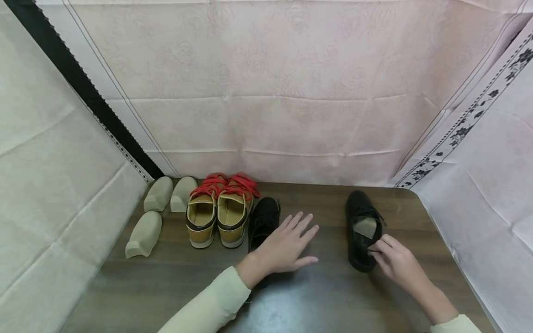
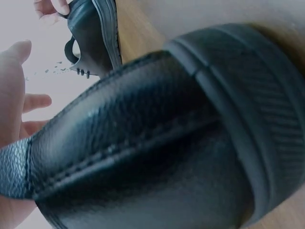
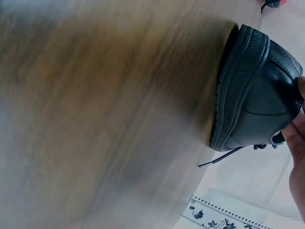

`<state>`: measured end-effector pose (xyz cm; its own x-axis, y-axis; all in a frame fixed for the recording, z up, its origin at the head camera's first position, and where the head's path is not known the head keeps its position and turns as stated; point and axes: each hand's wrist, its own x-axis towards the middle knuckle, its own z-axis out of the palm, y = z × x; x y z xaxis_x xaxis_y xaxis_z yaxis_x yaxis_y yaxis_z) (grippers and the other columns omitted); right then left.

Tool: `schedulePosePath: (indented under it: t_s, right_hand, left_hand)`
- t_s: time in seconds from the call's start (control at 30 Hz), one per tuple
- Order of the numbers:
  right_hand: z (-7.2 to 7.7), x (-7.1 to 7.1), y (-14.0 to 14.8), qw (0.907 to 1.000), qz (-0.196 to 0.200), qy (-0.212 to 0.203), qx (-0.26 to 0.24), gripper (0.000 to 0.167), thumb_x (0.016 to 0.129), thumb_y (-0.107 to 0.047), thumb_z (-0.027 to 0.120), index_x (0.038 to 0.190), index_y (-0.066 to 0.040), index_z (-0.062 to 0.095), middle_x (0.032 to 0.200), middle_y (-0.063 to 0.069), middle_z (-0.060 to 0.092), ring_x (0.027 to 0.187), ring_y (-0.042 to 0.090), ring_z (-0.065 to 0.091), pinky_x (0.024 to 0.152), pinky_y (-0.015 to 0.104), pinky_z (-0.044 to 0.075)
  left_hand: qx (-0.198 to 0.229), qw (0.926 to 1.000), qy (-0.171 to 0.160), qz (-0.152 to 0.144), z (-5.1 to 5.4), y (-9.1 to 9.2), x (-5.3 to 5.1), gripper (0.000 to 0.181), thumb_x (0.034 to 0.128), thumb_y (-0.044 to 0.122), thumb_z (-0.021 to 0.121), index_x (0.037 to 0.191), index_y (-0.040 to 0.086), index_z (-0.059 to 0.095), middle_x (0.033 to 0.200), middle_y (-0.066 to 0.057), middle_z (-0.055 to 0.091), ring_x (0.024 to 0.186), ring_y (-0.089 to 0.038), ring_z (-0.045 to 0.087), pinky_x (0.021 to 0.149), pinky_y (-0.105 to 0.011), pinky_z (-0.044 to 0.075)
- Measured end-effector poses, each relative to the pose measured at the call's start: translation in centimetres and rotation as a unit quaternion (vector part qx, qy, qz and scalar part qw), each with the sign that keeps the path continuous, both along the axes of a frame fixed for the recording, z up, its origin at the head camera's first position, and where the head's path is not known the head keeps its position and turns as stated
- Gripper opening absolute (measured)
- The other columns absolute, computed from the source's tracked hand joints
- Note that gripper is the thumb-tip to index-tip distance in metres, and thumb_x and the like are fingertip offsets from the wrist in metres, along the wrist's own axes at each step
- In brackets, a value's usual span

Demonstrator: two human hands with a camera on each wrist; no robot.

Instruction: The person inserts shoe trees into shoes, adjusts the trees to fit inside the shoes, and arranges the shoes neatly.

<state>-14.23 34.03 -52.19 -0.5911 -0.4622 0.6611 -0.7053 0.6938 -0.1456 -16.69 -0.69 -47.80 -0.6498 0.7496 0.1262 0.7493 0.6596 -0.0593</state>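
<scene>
A black lace-up shoe [image 1: 359, 252] stands at the right of the table, a pale insert showing inside its opening. My right hand [image 1: 395, 263] pinches that shoe's collar near the heel; the right wrist view shows the fingers [image 3: 296, 138] at the top edge of the black shoe [image 3: 257, 95]. Over a second black shoe [image 1: 264, 217], left of centre, my left hand [image 1: 283, 245] is held with its fingers spread and straight, covering part of it. In the left wrist view this near shoe [image 2: 143, 138] fills the middle, with the left hand [image 2: 14, 105] beyond it.
Two tan shoes [image 1: 232, 235] with red laces stand just left of the second black shoe. Several pale shoe inserts [image 1: 143, 233] lie at the table's left end. Pale cloth [image 1: 291, 125] hangs behind the wooden table [image 1: 137, 296] and along both sides.
</scene>
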Motion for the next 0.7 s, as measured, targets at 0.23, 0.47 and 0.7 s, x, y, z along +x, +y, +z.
schedulePosePath:
  t_s: [0.23, 0.47, 0.7]
  right_hand:
    - [0.3, -0.1, 1.2, 0.9996, -0.018, -0.020, 0.002, 0.049, 0.108, -0.046, 0.046, 0.085, -0.010, 0.070, 0.087, -0.004, 0.062, 0.071, 0.006, 0.056, 0.066, 0.015, 0.047]
    - [0.3, -0.6, 2.2, 0.9995, -0.028, -0.013, 0.000, 0.052, 0.108, -0.049, 0.044, 0.085, -0.011, 0.070, 0.086, -0.004, 0.062, 0.071, 0.006, 0.055, 0.065, 0.016, 0.046]
    - [0.3, -1.1, 3.3, 0.9991, -0.041, -0.012, 0.002, 0.055, 0.107, -0.053, 0.042, 0.084, -0.011, 0.070, 0.085, -0.004, 0.061, 0.069, 0.007, 0.055, 0.063, 0.016, 0.046]
  left_hand:
    - [0.004, 1.0000, 0.000, -0.005, 0.1, 0.5, 0.0, 0.081, 0.1018, 0.070, 0.040, 0.163, 0.017, 0.033, 0.171, -0.013, 0.024, 0.156, -0.035, 0.029, 0.125, -0.051, 0.027]
    - [-0.005, 0.9998, 0.007, -0.016, 0.1, 1.4, -0.2, 0.079, 0.1028, 0.068, 0.039, 0.162, 0.017, 0.034, 0.171, -0.014, 0.024, 0.156, -0.036, 0.029, 0.125, -0.051, 0.028]
    - [-0.023, 0.9994, 0.017, -0.019, 0.0, 2.3, -0.2, 0.079, 0.1032, 0.070, 0.031, 0.163, 0.018, 0.033, 0.170, -0.013, 0.025, 0.156, -0.035, 0.029, 0.124, -0.050, 0.030]
